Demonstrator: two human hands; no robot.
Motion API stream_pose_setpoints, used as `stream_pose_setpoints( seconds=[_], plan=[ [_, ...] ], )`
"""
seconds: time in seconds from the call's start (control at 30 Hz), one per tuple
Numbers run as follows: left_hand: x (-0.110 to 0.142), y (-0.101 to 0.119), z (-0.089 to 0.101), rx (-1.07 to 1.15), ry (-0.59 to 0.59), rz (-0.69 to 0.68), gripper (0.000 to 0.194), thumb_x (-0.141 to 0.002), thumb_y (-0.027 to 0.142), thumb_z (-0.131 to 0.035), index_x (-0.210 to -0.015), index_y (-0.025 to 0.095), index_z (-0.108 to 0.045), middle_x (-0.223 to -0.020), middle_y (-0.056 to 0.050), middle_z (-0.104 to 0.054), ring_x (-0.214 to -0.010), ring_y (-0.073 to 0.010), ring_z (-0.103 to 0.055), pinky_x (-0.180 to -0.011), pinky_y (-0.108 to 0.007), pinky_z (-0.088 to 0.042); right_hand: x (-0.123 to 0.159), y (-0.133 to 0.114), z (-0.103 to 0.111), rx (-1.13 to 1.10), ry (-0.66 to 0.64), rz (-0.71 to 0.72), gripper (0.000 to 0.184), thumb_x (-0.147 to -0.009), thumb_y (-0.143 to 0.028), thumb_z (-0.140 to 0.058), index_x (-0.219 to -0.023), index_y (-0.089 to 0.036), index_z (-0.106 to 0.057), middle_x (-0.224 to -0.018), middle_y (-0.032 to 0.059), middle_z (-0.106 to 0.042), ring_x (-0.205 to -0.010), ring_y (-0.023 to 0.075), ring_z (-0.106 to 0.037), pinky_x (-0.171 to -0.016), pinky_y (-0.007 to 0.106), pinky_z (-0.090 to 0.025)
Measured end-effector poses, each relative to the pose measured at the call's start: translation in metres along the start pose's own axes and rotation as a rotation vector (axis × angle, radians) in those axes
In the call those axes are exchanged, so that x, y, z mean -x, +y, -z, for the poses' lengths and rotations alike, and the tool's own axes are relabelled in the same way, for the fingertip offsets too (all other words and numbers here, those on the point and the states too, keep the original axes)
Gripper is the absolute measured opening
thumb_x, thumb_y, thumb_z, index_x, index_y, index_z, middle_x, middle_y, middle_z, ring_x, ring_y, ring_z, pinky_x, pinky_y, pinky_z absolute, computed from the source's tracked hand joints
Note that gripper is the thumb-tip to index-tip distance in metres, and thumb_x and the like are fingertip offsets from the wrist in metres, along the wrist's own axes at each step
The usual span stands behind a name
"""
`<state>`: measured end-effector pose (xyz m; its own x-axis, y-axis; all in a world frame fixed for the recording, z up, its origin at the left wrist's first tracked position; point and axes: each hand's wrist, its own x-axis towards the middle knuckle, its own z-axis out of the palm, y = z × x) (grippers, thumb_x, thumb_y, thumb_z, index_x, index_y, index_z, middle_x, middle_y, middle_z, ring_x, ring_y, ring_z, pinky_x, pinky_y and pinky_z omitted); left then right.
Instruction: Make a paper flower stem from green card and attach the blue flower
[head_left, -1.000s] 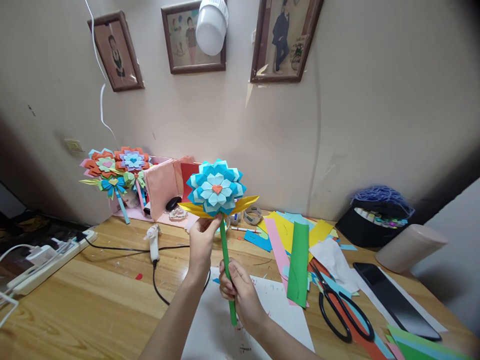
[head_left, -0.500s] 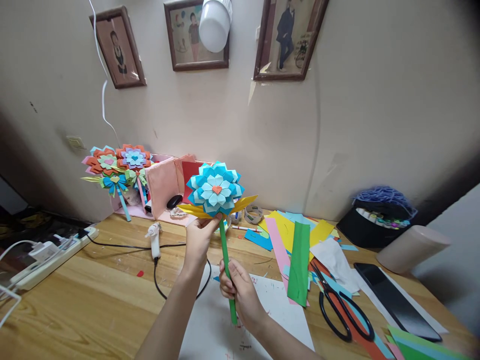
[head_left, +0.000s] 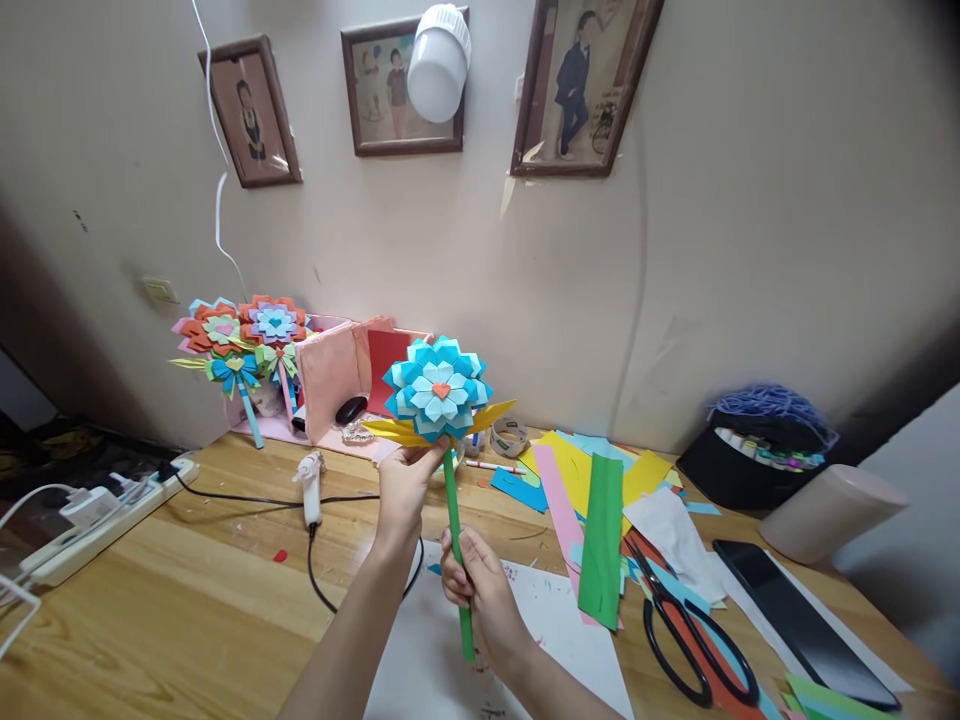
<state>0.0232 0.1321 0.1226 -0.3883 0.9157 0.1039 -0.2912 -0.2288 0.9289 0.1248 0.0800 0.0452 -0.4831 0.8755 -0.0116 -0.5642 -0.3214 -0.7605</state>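
Observation:
A paper flower with layered blue and pale blue petals, a small orange heart at its centre, yellow leaves and a green stem is held upright above the table. My left hand pinches it just under the bloom, where leaves and stem meet. Lower down, my right hand is closed round the green stem, whose end sticks out below the fingers. Under the hands lies a white sheet of paper with small coloured marks.
Glue gun with black cord stands left; a power strip is beyond it. More paper flowers stand by a pink box. At right are coloured paper strips, scissors, a phone and a black pen pouch.
The whole view has shifted slightly, so things appear a little lower and to the right. Both hands keep the same hold on the paper flower.

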Motion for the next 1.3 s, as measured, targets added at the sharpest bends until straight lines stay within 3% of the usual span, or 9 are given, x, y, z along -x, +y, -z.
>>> stream_pose_setpoints(
  seconds=[0.4,0.73,0.97,1.3],
  plan=[
    [-0.010,-0.013,0.004,0.057,0.026,0.071,0.036,-0.049,0.026,-0.077,-0.080,0.010,-0.069,-0.080,-0.009,-0.070,-0.075,-0.0189,-0.063,-0.074,-0.029,-0.045,-0.007,0.018,0.011,-0.020,0.022,0.021,0.027,-0.085,-0.042,-0.045,-0.082,-0.016,-0.051,-0.055,-0.0065,-0.029,-0.045,0.0042,-0.016,-0.042,0.019,-0.011],
    [-0.011,-0.008,0.008,0.038,-0.064,0.025,0.044,-0.045,0.029,-0.079,-0.084,0.009,-0.069,-0.079,-0.011,-0.070,-0.078,-0.0227,-0.063,-0.077,-0.033,-0.045,-0.006,0.009,0.008,0.002,-0.007,0.038,0.028,-0.084,-0.043,-0.047,-0.081,-0.015,-0.052,-0.055,-0.0066,-0.029,-0.046,0.0047,-0.016,-0.043,0.020,-0.012],
    [-0.005,-0.003,0.003,0.033,-0.093,-0.034,0.040,-0.050,0.027,-0.077,-0.086,0.012,-0.069,-0.084,-0.009,-0.070,-0.083,-0.0218,-0.062,-0.080,-0.032,-0.044,-0.004,0.005,0.004,0.016,-0.010,0.044,0.029,-0.083,-0.044,-0.047,-0.081,-0.016,-0.051,-0.054,-0.0065,-0.030,-0.046,0.0049,-0.016,-0.044,0.020,-0.013],
    [-0.005,-0.002,0.003,0.041,-0.090,0.006,0.039,-0.050,0.028,-0.077,-0.084,0.010,-0.068,-0.086,-0.011,-0.070,-0.089,-0.0243,-0.061,-0.083,-0.033,-0.044,-0.004,0.004,0.005,0.015,-0.027,0.035,0.029,-0.083,-0.045,-0.047,-0.079,-0.017,-0.050,-0.054,-0.0070,-0.029,-0.045,0.0047,-0.015,-0.043,0.019,-0.011]
  ],
)
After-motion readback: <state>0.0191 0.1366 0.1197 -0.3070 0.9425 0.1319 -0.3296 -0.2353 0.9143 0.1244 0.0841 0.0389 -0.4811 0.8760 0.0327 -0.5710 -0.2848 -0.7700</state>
